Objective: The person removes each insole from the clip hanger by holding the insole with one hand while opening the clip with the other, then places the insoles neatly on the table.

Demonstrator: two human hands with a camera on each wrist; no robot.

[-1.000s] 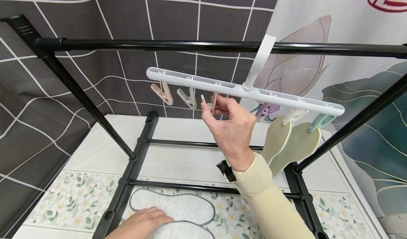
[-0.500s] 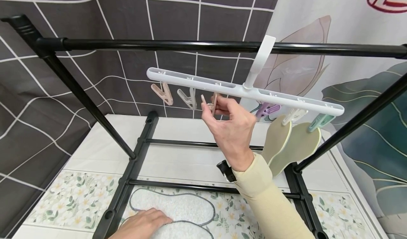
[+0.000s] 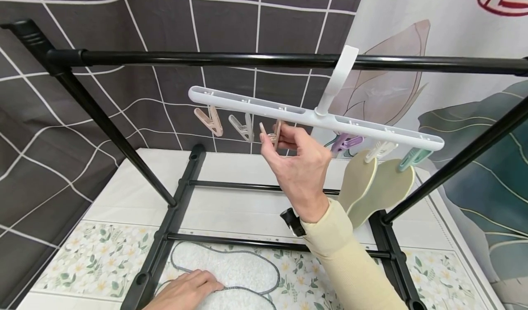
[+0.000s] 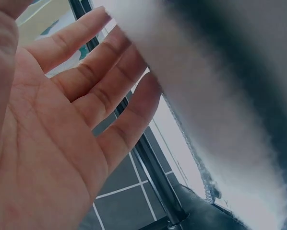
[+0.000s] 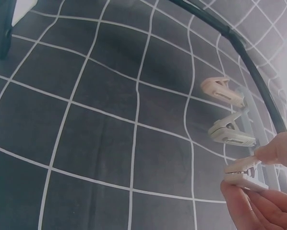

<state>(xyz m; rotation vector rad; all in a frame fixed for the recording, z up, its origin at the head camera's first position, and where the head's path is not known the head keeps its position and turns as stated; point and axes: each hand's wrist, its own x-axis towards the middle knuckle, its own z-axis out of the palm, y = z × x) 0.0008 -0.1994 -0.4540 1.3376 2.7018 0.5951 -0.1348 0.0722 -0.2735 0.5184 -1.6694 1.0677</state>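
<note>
A white hanger bar [image 3: 264,109] hangs by its hook from the black rail. My right hand [image 3: 301,168] pinches a pinkish-beige clip [image 3: 276,135] under the bar between thumb and fingers; in the right wrist view the clip [image 5: 246,175] lies between thumb and fingertips. To its left hang a peach clip [image 3: 209,121] and a grey clip [image 3: 243,126]. Low in the head view my left hand [image 3: 185,291] touches a pale fuzzy insole [image 3: 227,266] beside a second one [image 3: 241,300]. In the left wrist view its fingers are extended against fuzzy material [image 4: 196,86].
Two cream insoles [image 3: 358,178] hang from a white clip [image 3: 380,151] and a green clip [image 3: 414,157], near a purple clip [image 3: 347,142]. The black rack's rail [image 3: 198,58] runs across, with slanted posts at both sides. A dark grid-patterned cloth [image 3: 156,25] hangs behind.
The hanger, with its clips and cream insoles, has shifted very slightly left. The fuzzy insole under my left hand has moved a little. My right hand keeps its pinch.
</note>
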